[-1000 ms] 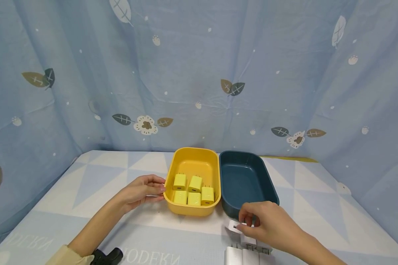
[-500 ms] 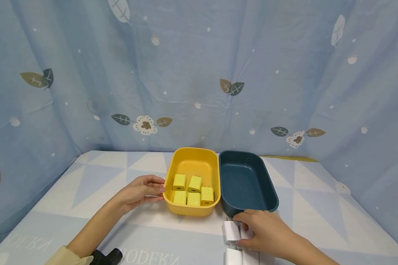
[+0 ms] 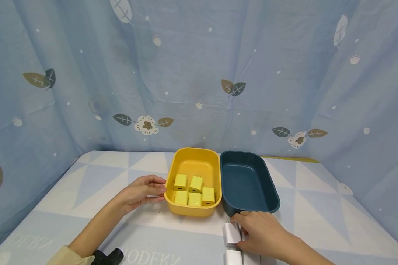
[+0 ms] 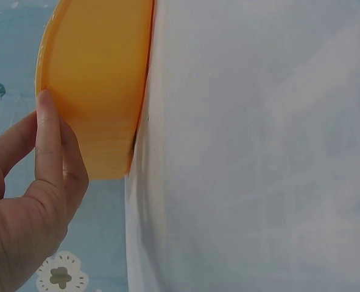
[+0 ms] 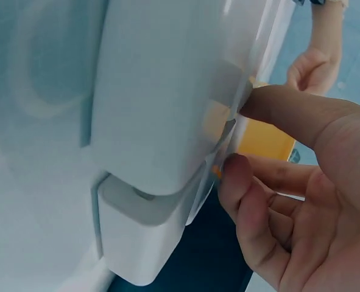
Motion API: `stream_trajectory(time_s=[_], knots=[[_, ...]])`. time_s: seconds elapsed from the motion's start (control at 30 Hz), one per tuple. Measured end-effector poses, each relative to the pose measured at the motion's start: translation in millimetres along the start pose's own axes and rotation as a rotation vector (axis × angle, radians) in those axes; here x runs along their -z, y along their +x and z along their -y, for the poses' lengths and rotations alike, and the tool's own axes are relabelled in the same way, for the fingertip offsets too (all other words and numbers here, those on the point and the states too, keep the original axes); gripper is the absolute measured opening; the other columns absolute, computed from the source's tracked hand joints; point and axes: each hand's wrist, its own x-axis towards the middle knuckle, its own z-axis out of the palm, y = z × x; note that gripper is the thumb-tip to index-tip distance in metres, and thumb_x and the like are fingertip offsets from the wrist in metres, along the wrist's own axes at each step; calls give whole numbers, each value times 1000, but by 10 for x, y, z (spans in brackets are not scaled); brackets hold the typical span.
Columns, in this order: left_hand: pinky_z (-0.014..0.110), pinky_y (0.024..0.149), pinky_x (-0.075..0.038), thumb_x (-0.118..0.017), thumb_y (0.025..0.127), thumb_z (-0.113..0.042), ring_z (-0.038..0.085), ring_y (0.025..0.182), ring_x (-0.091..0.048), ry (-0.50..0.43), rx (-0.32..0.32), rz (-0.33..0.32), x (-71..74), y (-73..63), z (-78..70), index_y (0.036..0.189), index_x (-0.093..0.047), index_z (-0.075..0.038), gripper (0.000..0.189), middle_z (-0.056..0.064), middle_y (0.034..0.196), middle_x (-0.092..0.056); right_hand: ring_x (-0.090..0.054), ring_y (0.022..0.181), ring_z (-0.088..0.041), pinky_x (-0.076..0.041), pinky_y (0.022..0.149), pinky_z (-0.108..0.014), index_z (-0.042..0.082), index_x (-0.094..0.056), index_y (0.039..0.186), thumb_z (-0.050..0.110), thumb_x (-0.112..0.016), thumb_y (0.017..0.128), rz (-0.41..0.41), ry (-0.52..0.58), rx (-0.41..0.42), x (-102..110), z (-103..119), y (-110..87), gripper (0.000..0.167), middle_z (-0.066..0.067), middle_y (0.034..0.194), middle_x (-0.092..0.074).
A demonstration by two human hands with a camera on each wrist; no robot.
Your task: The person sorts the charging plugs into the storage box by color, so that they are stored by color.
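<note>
We see the left hand point(image 3: 144, 193) rest relaxed fingers against the yellow box point(image 3: 194, 211) | the right hand point(image 3: 266, 234) pinches a white charger point(image 3: 231, 234) near the blue box point(image 3: 247, 184) | likely lining-up, we judge; next calls for steady fingers, sparing the nearer charger point(image 3: 233, 258)

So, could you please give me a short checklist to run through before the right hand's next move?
1. Left hand touching the side of the yellow bin: ok.
2. Yellow chargers inside that bin: ok.
3. Right hand at a white charger, just in front of the dark blue bin: ok.
4. Firmness of that hold: cannot tell.
5. Every white charger fully visible in the head view: not ok; the right hand covers some and the frame edge cuts others.
</note>
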Motion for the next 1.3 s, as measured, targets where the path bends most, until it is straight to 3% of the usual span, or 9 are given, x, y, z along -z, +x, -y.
stream_trajectory(time_s=[0.27,0.57,0.77,1.07,1.3], knots=[[38,88,-57,-64,95,-1,22,93,-66,-2,8,1,9,13,-11,129,-45,14,42,20,112,-61,-43,58,-2,-37,47,-21,22,-69,112,49,-83,75,-35,48,-11,54,-15,-72,48,19,76,-49],[38,88,-57,-64,95,-1,21,92,-67,-5,5,2,14,12,-3,128,-45,15,42,19,111,-61,-49,57,-3,-48,49,-22,22,-68,115,47,-84,76,-26,226,-51,107,-45,-103,49,17,81,-55],[38,88,-57,-63,94,1,22,94,-66,-14,-3,10,14,7,2,128,-44,16,41,19,110,-61,-50,56,-5,-48,47,-23,22,-67,113,49,-83,76,-61,308,-69,126,-63,-140,48,16,83,-58],[38,88,-57,-63,94,1,22,93,-66,-18,-7,17,11,6,9,128,-44,16,42,19,108,-61,-52,55,-3,-49,48,-22,24,-65,111,52,-79,79,-146,379,15,143,-140,-211,45,10,85,-60],[39,88,-57,-63,94,1,23,94,-66,-19,-12,18,11,-3,14,128,-43,17,42,19,109,-62,-52,52,-2,-51,47,-24,20,-65,114,40,-80,82,-227,475,147,204,-236,-208,41,3,85,-61]])
